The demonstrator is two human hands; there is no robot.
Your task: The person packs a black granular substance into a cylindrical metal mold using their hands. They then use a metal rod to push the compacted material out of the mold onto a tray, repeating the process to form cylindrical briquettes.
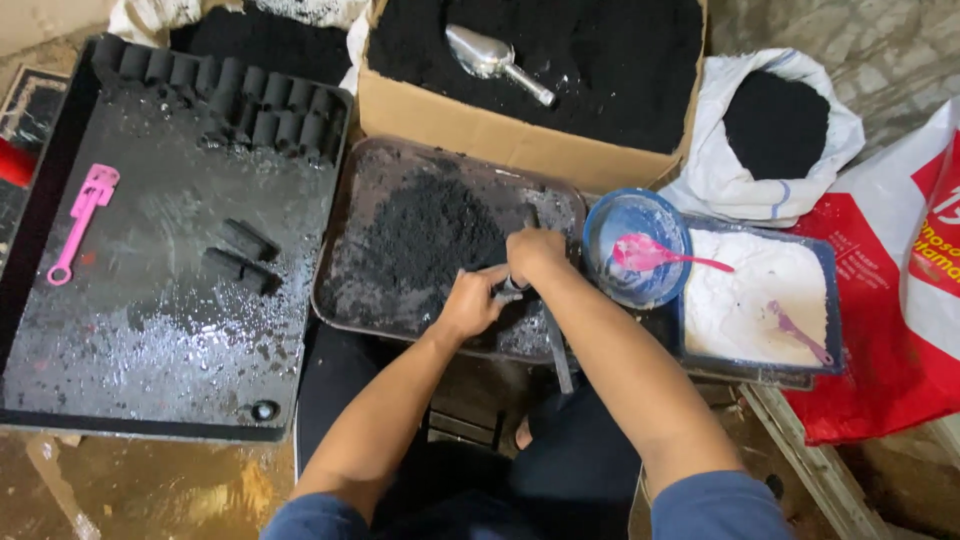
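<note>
Both hands meet over a brown tray [360, 190] that holds a heap of black powder [440, 235]. My right hand [535, 255] grips the top of a dark tube-like tool [550, 340] whose long handle slants down toward me. Next to it, my left hand [470, 300] closes around the tool's lower end at the powder's edge. What lies between the palms is hidden.
A large black tray [150, 330] on the left carries rows of black cylinders [240, 100], two loose ones [245, 255] and a pink tool [80, 220]. Behind stand a cardboard box [480, 130] of black powder with a metal scoop [490, 58], a white sack [790, 170], a blue bowl [630, 215] with a pink spoon, and a tray of white powder [760, 290].
</note>
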